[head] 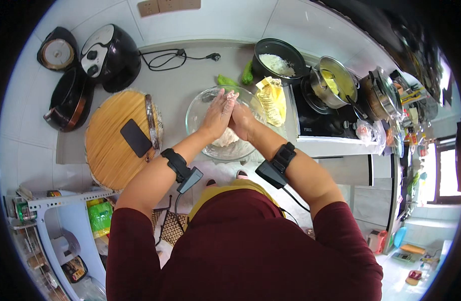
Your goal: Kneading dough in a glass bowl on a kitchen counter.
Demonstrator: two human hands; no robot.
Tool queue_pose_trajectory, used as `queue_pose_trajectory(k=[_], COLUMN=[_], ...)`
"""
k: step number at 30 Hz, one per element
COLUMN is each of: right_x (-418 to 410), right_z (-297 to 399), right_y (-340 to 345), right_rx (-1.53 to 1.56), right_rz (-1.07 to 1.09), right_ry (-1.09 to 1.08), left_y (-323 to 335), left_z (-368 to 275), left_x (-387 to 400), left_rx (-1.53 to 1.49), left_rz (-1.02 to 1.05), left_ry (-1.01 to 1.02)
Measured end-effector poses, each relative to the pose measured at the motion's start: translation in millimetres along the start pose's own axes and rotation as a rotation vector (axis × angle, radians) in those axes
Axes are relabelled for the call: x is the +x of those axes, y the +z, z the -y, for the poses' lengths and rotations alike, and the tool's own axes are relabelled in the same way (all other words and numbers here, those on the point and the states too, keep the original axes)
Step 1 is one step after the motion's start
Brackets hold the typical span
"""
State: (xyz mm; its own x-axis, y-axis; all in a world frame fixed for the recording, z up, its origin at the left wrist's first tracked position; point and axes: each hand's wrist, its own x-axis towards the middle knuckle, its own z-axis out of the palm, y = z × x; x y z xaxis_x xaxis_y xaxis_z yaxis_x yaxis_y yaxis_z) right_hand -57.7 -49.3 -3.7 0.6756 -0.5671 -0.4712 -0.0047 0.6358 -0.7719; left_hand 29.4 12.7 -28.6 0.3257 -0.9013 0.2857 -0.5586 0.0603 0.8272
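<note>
Both my hands are raised over a clear glass bowl [192, 113], palms pressed against each other and fingers pointing away from me. Whitish dough sticks to the fingers of my left hand [217, 116] and around the touching fingertips. My right hand [242, 117] leans in from the other side. Whether anything lies between the palms is hidden. Beneath the wrists, a pale lump of dough [226, 138] rests in the bowl, partly covered by my hands. Floury smears coat the glass. Just right of the bowl lies a crumpled yellow bag [271, 101].
Left on the counter is a round wooden board [110, 131] bearing a dark phone [136, 138]. Behind it stands an air fryer [111, 56] with a loose cord [166, 62]. Green peppers [227, 80], a black pot [279, 50] with white contents and a steel pot [334, 81] on the cooktop [320, 122] lie beyond.
</note>
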Motion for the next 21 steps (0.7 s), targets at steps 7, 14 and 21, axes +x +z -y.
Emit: queue_pose_trajectory(k=[7, 14, 21], right_x=[0, -14, -34], right_z=[-23, -50, -55], right_y=[4, 15, 5], right_rx=[0.444, 0.267, -0.167], right_rz=[0.204, 0.018, -0.056], right_ry=[0.058, -0.245, -0.211], left_y=[17, 12, -10], left_z=[-22, -46, -44], left_x=[0, 1, 5], left_rx=[-0.471, -0.840, -1.197], left_rz=[-0.089, 0.044, -0.042], left_ry=[-0.435, -0.684, -0.735])
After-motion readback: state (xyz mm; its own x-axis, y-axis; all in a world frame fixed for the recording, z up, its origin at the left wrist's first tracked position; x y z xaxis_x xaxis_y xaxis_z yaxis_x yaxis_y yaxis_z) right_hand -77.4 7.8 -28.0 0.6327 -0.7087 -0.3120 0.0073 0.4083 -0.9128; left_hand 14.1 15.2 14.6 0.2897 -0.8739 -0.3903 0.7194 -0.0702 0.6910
